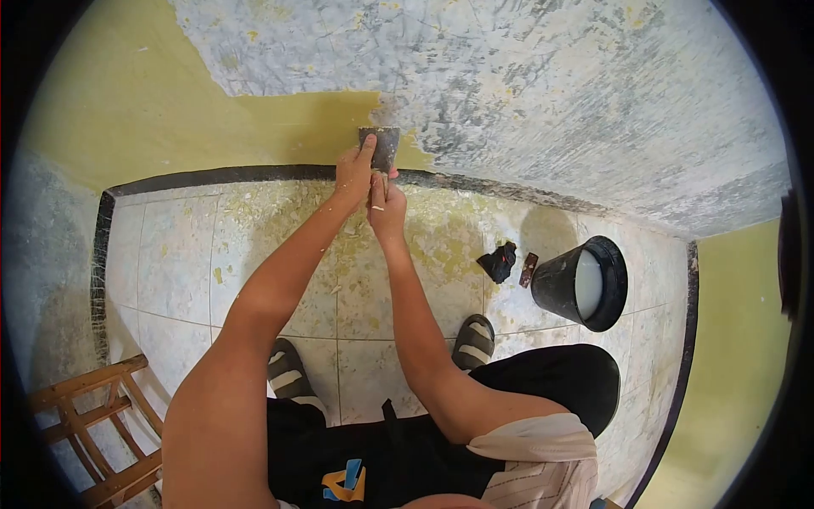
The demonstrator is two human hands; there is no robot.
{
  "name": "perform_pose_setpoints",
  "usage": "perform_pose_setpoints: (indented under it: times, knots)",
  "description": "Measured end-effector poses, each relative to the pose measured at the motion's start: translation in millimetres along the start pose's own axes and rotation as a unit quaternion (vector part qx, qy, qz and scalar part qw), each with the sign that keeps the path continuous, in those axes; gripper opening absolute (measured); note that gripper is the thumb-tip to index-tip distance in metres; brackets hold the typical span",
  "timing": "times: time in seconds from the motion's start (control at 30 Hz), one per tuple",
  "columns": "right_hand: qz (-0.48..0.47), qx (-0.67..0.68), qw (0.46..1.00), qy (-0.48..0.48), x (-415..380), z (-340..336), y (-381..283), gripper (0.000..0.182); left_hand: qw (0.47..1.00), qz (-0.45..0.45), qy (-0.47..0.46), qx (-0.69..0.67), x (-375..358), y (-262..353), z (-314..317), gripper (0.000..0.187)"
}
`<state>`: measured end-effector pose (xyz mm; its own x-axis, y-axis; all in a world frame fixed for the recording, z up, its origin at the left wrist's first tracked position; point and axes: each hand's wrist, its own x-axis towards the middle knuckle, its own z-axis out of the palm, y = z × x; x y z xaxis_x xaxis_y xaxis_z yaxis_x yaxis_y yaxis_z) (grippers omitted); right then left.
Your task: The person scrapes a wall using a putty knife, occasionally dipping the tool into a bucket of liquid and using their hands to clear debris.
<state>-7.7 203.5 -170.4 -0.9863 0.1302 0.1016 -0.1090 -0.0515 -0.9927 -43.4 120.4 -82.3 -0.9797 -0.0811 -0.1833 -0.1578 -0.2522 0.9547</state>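
A wide-bladed paint scraper (386, 149) meets the wall low down, its edge at the border of yellow-green paint (297, 127) and bare grey-white plaster (526, 110). My left hand (353, 176) is closed at the blade's base, its thumb laid along the metal. Just below it, my right hand (388, 210) wraps round the handle, most of which is hidden by the fingers. Specks of paint stick to both hands and forearms. Paint flakes (432, 233) are scattered over the floor tiles beneath.
A black bucket (555, 280) holding whitish liquid stands at the right. Beside it lie a crumpled black item (498, 262) and a small brownish block (528, 270). My sandalled feet are below. A wooden ladder-like frame (93, 416) occupies the lower left. Black skirting (246, 175) edges the floor.
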Motion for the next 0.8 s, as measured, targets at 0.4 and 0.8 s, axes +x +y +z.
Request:
perform_pose_setpoints:
  times: [0.4, 0.8]
  knots:
    - [-0.140, -0.078, 0.987, 0.016, 26.8, 21.6, -72.0, 0.028, 0.996, 0.059, 0.016, -0.067, -5.7, 70.3, 4.0, 0.052]
    - [-0.023, 0.101, 0.995, 0.012, 5.4, 8.2, -38.5, 0.040, 0.998, 0.042, 0.005, 0.048, 4.9, 25.7, 11.6, 0.055]
